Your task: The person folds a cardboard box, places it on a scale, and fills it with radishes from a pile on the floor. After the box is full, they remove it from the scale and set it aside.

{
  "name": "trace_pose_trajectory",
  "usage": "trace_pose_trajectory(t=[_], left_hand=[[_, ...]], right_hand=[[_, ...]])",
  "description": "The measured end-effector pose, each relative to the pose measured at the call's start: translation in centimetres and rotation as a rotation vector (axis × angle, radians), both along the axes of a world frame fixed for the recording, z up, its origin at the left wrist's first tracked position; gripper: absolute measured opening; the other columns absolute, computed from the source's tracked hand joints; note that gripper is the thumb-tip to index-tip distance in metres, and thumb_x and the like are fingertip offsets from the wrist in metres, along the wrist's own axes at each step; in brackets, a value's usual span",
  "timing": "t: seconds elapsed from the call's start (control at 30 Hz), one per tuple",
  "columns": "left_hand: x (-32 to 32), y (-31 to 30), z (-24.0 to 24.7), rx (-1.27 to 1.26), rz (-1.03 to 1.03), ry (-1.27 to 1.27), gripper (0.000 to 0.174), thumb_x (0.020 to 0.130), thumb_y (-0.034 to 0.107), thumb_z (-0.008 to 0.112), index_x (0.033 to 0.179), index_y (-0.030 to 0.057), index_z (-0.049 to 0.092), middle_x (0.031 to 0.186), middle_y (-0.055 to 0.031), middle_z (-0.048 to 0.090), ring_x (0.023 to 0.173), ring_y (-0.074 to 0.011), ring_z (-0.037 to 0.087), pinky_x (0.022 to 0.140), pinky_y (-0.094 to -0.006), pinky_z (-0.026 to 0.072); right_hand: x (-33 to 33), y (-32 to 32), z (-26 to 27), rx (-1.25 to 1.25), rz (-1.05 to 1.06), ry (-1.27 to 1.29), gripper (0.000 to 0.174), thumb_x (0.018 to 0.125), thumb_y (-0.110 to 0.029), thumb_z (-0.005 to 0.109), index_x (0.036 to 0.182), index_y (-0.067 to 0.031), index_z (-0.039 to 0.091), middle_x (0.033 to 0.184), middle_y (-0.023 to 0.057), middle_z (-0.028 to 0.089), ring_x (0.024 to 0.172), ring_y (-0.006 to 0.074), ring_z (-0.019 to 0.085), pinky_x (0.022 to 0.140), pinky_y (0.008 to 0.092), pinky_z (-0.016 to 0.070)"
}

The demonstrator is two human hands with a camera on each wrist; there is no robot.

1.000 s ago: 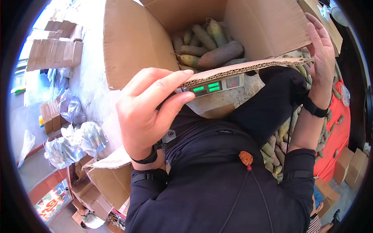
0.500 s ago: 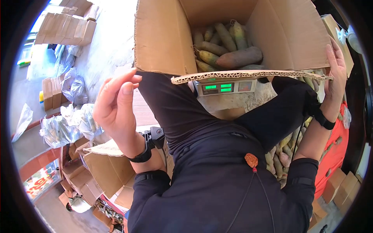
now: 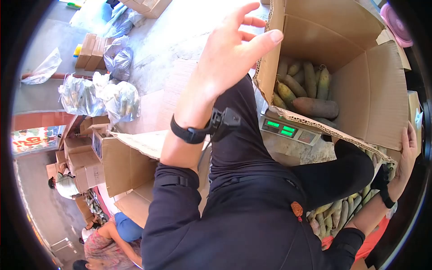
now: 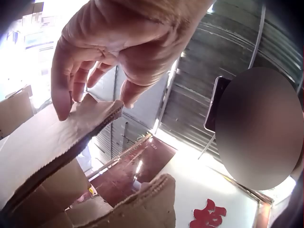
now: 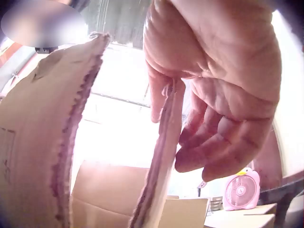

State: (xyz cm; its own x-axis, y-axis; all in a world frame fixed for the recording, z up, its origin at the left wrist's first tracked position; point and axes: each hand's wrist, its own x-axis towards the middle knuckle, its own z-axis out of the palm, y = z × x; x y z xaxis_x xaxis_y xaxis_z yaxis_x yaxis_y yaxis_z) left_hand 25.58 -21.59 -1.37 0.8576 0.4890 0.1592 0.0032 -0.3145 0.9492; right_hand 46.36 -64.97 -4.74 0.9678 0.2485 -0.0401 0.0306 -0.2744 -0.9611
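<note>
A large cardboard box (image 3: 333, 27) with raised flaps holds several long green and reddish-brown root vegetables (image 3: 315, 108). Beneath its near edge, a scale (image 3: 288, 130) shows green lit digits. My left hand (image 3: 229, 58) is at the box's left flap, thumb over the edge and fingers loosely spread. In the left wrist view, that hand (image 4: 118, 47) straddles the flap's corner (image 4: 71, 126); firm contact cannot be told. My right hand (image 3: 407, 157) holds the right-hand flap corner. In the right wrist view, the flap (image 5: 159, 156) lies between this hand's (image 5: 218, 90) thumb and fingers.
Another open box (image 3: 121, 166) stands at left, near plastic bags of goods (image 3: 119, 99) and stacked cartons. More root vegetables (image 3: 335, 216) lie by my leg beside red sheeting. A pink fan (image 3: 396, 24) is at upper right. People sit at lower left.
My left hand has moved from free space up to the box's left flap. The right hand stays at its flap corner. The head view has turned, with the box now farther right.
</note>
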Motion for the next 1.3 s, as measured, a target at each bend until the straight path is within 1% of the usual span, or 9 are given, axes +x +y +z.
trace_pose_trajectory(t=[0.2,0.23,0.33,0.43,0.5,0.57,0.77,0.97,1.3], left_hand=[[3.0,2.7,-0.5,0.15,-0.111,0.176,0.067,0.083,0.035,0.068,0.135,0.0014,0.041,0.11,-0.0093,0.059,0.089,-0.0126,0.059,0.064,-0.0255,0.0488],[3.5,3.1,-1.0,0.16,-0.107,0.223,0.063,0.084,0.035,0.067,0.132,0.0005,0.045,0.104,-0.0085,0.06,0.085,-0.0128,0.06,0.064,-0.0253,0.0489],[4.4,3.9,-1.2,0.206,-0.107,0.32,0.054,0.084,0.035,0.065,0.123,-0.0009,0.053,0.093,-0.0076,0.063,0.079,-0.0138,0.061,0.064,-0.0258,0.0494],[5.1,4.7,-1.7,0.274,-0.108,0.45,0.047,0.084,0.034,0.062,0.113,-0.0025,0.06,0.087,-0.0082,0.066,0.076,-0.0153,0.063,0.065,-0.0273,0.05],[5.1,5.4,-1.5,0.341,-0.075,0.503,0.045,0.084,0.034,0.061,0.108,-0.0036,0.063,0.085,-0.0091,0.067,0.077,-0.0161,0.063,0.067,-0.028,0.0503],[4.8,6.1,-1.1,0.19,-0.12,0.547,0.046,0.082,0.034,0.062,0.103,-0.0062,0.064,0.089,-0.0128,0.068,0.079,-0.0177,0.064,0.07,-0.0287,0.0504],[4.1,7.3,-2.4,0.075,-0.111,0.52,0.044,0.082,0.032,0.065,0.101,-0.0078,0.065,0.093,-0.0149,0.068,0.081,-0.0178,0.065,0.072,-0.0279,0.0507],[4.0,7.2,-3.1,-0.159,-0.179,0.346,0.033,0.084,0.024,0.065,0.096,-0.0069,0.067,0.085,-0.0105,0.069,0.075,-0.0131,0.065,0.07,-0.0248,0.0508],[6.0,6.8,-2.4,-0.01,-0.16,0.387,0.028,0.084,0.022,0.064,0.093,-0.0039,0.069,0.083,-0.0081,0.069,0.072,-0.0109,0.064,0.068,-0.0241,0.0498]], right_hand=[[1.7,0.2,2.0,-0.293,0.082,-0.074,0.038,0.094,-0.026,0.056,0.118,0.003,0.056,0.107,0.005,0.06,0.098,0.0079,0.053,0.086,0.0212,0.0412],[2.0,0.0,2.3,-0.307,0.074,-0.077,0.038,0.094,-0.026,0.056,0.118,0.003,0.056,0.107,0.005,0.06,0.098,0.0079,0.053,0.086,0.0212,0.0412],[3.6,0.7,2.6,-0.437,0.255,-0.066,0.028,0.094,-0.027,0.055,0.096,0.0011,0.06,0.087,-0.0005,0.059,0.079,0.0036,0.051,0.071,0.0187,0.0403],[4.9,1.8,2.9,-0.624,0.216,0.009,0.031,0.093,-0.03,0.056,0.091,0.0007,0.059,0.08,-0.0007,0.059,0.072,0.0037,0.051,0.065,0.0193,0.0408],[5.4,2.1,2.6,-0.61,0.213,0.031,0.034,0.092,-0.033,0.057,0.094,0.0014,0.061,0.081,0.0011,0.062,0.071,0.0054,0.055,0.065,0.0208,0.0434],[5.4,2.5,2.5,-0.464,0.203,0.141,0.035,0.093,-0.031,0.056,0.1,0.0025,0.062,0.087,0.0039,0.065,0.076,0.0072,0.058,0.069,0.0218,0.0457],[5.2,3.4,2.7,-0.402,0.262,0.157,0.034,0.093,-0.028,0.055,0.104,0.0037,0.061,0.09,0.0053,0.066,0.079,0.0089,0.06,0.071,0.0236,0.0472],[4.0,5.3,3.9,-0.429,0.314,0.155,0.032,0.093,-0.024,0.054,0.103,0.0049,0.061,0.092,0.0059,0.066,0.078,0.0094,0.06,0.07,0.0241,0.0477],[4.9,5.9,4.1,-0.391,0.282,0.159,0.031,0.092,-0.024,0.054,0.098,0.0052,0.063,0.086,0.0057,0.066,0.073,0.0092,0.06,0.067,0.0237,0.0473]])
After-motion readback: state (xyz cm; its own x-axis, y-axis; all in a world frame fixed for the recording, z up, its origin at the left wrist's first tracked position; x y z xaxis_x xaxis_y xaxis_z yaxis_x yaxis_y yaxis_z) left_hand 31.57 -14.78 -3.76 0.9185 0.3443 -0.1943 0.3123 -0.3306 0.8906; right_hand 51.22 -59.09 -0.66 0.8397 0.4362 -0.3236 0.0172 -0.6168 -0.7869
